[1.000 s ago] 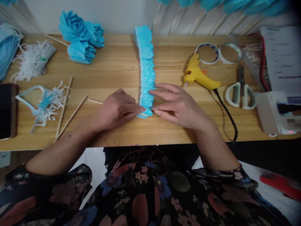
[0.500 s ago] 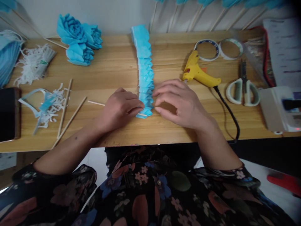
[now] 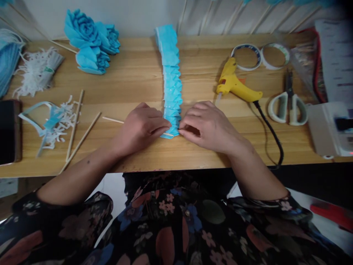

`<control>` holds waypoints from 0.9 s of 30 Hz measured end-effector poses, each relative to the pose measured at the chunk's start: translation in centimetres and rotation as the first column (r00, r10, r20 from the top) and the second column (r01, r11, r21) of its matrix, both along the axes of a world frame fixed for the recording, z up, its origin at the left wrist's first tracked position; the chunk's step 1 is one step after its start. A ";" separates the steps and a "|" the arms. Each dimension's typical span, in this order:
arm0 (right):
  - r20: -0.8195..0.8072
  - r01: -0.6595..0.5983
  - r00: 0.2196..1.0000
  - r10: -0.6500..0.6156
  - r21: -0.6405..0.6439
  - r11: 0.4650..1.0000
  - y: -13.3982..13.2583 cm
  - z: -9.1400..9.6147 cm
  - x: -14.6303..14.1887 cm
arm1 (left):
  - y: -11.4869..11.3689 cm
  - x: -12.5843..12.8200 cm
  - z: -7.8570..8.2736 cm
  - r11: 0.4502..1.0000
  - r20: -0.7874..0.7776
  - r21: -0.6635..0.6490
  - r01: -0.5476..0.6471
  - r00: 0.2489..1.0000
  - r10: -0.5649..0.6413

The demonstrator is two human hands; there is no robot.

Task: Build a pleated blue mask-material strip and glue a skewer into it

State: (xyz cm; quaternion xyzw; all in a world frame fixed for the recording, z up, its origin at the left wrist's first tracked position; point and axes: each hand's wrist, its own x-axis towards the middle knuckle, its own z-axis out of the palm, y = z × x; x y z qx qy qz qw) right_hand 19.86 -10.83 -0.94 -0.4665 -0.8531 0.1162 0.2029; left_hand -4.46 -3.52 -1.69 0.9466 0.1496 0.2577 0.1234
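Note:
A long pleated strip of blue material runs from the back of the table toward me. Across its near end lies a thin wooden stick; its left part shows beyond my left hand, and its tip shows on the strip. My left hand is closed around the stick, thumb and fingers against the strip's left edge. At the right edge of the near end, my right hand pinches the strip between thumb and fingertips.
A yellow glue gun lies right of the strip, near tape rolls and scissors. Blue fabric flowers lie at the back left. Loose sticks, white cut scraps and a phone are at the left.
My right hand has moved in from just right of the strip, and its thumb and fingers have closed on the near end's edge. My left hand stays in place on the stick.

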 end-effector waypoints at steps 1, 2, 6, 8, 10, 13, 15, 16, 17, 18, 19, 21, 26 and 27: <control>0.009 -0.002 1.000 0.002 0.003 1.000 0.0 0.0 -0.1 | 0.0 0.0 0.0 1.000 0.001 0.002 0.004 1.000 -0.004; 0.018 -0.002 1.000 0.002 0.005 1.000 0.0 -0.1 -0.2 | 0.0 0.1 0.0 1.000 0.004 0.005 0.006 1.000 -0.006; 0.042 0.011 0.999 -0.012 0.011 1.000 0.1 -0.3 -0.5 | -0.1 0.1 -0.2 1.000 -0.007 0.001 0.004 1.000 -0.004; 0.043 0.020 0.999 -0.021 0.017 1.000 0.1 -0.4 -0.7 | -0.1 0.1 -0.3 1.000 -0.024 -0.009 0.001 1.000 -0.001; 0.045 0.025 0.999 -0.026 0.024 0.999 0.1 -0.5 -0.8 | -0.1 0.1 -0.3 1.000 -0.044 -0.010 0.001 0.999 -0.001; 0.050 0.028 0.998 -0.029 0.034 0.999 0.1 -0.5 -0.8 | -0.1 0.1 -0.3 1.000 -0.035 -0.006 -0.006 0.999 0.006; 0.049 0.029 0.998 -0.031 0.042 0.999 0.1 -0.4 -0.7 | -0.1 0.1 -0.3 0.999 -0.020 -0.024 -0.035 0.999 0.034; 0.048 0.029 0.998 -0.031 0.046 0.999 0.1 -0.4 -0.7 | -0.1 0.1 -0.3 0.998 -0.014 -0.037 -0.051 0.999 0.051; 0.048 0.029 0.998 -0.031 0.049 0.998 0.1 -0.4 -0.6 | -0.1 0.0 -0.2 0.997 -0.010 -0.050 -0.063 0.998 0.062; 0.047 0.030 0.998 -0.033 0.049 0.998 0.1 -0.3 -0.6 | -0.1 0.0 -0.2 0.996 -0.010 -0.060 -0.068 0.998 0.067; 0.046 0.034 0.998 -0.036 0.046 0.998 0.1 -0.3 -0.5 | -0.1 0.0 -0.1 0.996 -0.010 -0.066 -0.067 0.998 0.067; 0.042 0.052 0.998 -0.053 0.034 0.998 0.1 -0.2 -0.4 | -0.2 0.0 0.0 0.996 -0.034 -0.074 -0.058 0.998 0.055; 0.048 0.101 0.994 -0.102 0.011 0.995 0.1 -0.1 -0.4 | -0.3 0.2 0.2 0.995 -0.104 -0.088 -0.039 0.994 0.029; 0.053 0.103 0.993 -0.103 0.005 0.995 0.2 -0.2 -0.5 | -0.4 0.3 0.2 0.995 -0.115 -0.093 -0.037 0.993 0.026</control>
